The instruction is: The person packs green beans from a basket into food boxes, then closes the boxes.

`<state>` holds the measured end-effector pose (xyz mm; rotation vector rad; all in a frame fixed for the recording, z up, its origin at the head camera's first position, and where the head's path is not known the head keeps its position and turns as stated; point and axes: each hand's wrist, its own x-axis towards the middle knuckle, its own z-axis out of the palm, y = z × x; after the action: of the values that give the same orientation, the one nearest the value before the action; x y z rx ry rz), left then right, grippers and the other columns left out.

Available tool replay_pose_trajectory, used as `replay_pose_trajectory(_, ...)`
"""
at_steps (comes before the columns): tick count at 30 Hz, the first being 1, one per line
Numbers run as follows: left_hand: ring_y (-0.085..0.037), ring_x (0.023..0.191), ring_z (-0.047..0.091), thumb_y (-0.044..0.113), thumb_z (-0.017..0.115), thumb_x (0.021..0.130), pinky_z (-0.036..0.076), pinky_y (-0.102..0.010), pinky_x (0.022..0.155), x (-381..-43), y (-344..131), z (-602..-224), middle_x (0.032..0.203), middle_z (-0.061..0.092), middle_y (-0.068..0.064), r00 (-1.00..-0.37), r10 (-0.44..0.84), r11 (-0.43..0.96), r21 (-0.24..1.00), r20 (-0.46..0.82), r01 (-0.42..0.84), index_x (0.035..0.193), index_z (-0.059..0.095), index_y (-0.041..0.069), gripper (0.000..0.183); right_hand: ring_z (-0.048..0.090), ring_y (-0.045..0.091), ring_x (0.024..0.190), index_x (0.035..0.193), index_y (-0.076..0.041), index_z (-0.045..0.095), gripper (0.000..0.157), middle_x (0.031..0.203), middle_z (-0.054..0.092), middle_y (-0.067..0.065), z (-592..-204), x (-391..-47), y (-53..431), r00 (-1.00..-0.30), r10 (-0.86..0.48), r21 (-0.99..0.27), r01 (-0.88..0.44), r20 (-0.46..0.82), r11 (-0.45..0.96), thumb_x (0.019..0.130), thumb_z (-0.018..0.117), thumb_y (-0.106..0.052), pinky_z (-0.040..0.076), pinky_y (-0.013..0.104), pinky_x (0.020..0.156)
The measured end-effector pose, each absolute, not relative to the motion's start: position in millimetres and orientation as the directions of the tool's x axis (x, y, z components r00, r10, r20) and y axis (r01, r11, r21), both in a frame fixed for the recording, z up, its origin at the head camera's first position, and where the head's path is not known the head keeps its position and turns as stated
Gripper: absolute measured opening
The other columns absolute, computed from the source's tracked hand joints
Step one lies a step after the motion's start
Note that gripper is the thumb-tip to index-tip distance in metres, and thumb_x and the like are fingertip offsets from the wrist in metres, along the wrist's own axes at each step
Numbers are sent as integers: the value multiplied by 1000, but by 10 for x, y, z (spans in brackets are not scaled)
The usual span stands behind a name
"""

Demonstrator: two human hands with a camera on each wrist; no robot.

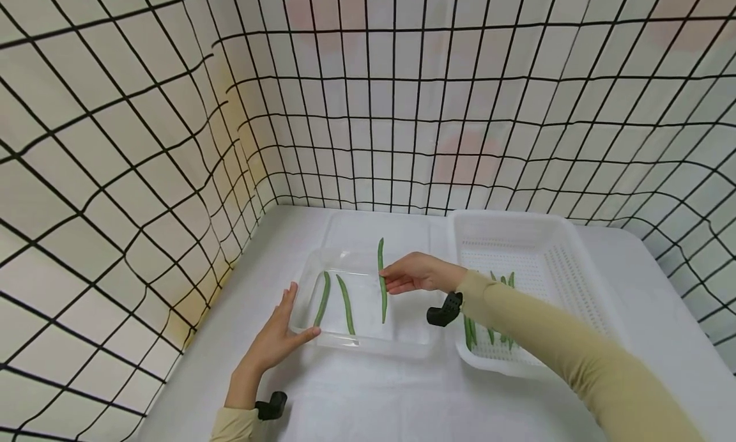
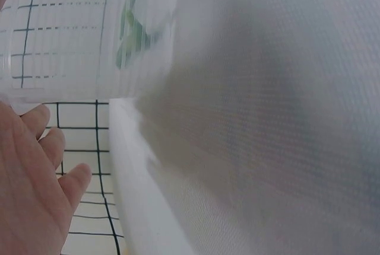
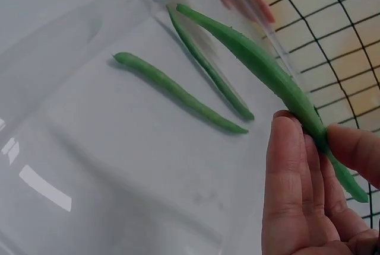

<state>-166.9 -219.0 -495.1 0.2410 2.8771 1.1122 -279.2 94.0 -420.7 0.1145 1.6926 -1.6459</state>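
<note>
Above the white basket (image 1: 506, 217), the far end is free; the right sleeve (image 1: 552, 333) (slanting) bars nearer access.

Black grid mesh (image 1: 394, 30) stretches across the top of the head view and down its left side, with a whitish backing (image 1: 379, 55) behind it. Faint pink patches (image 1: 468, 167) tint the backing at upper centre, upper right and right of centre; yellowish tones show at left. White, finely textured cloth (image 1: 368, 400) covers the counter (image 1: 623, 263) below. Shadows fall soft-edged.
</note>
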Motion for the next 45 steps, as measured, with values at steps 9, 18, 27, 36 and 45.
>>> replay_pose_trajectory(9, -46, 138, 11, 50, 72, 79, 14, -64, 105, -1666, -2170, -4949, 156, 8, -16, -984, 174, 726, 673, 22, 144, 154, 6, 16, 105, 67, 19, 66, 97, 8, 67, 16, 79, 67, 15, -4353, -2756, 623, -689, -429, -808, 548, -584, 219, 88, 66, -5, 56, 32, 70)
replay_pose_trajectory(18, -42, 139, 12, 53, 71, 79, 15, -60, 107, -1672, -2169, -4946, 156, 9, -16, -982, 182, 723, 672, 41, 162, 154, 7, 14, 106, 67, 19, 64, 95, 9, 67, 14, 78, 67, 16, -4467, -2747, 465, -678, -406, -786, 572, -613, 233, 88, 66, -3, 56, 31, 67)
replay_pose_trajectory(27, -44, 139, 11, 54, 70, 79, 15, -61, 106, -1666, -2169, -4948, 157, 8, -16, -984, 174, 725, 674, 25, 145, 154, 5, 16, 107, 66, 18, 61, 99, 11, 65, 16, 76, 65, 15, -4511, -2724, 403, -674, -395, -777, 586, -625, 230, 90, 63, -1, 56, 30, 65)
replay_pose_trajectory(36, -44, 138, 11, 48, 73, 79, 15, -62, 105, -1658, -2172, -4936, 156, 9, -16, -986, 165, 724, 675, 31, 142, 154, 7, 15, 105, 68, 21, 66, 112, 16, 59, 27, 82, 67, 19, -4538, -2724, 476, -664, -409, -776, 584, -626, 238, 92, 60, -2, 56, 32, 70)
replay_pose_trajectory(45, -46, 138, 10, 52, 71, 79, 15, -65, 104, -1655, -2178, -4948, 156, 7, -16, -986, 164, 726, 675, 16, 132, 154, 6, 17, 106, 69, 22, 76, 117, 13, 57, 34, 88, 68, 17, -4354, -2773, 835, -680, -431, -800, 559, -593, 218, 92, 62, -10, 55, 34, 75)
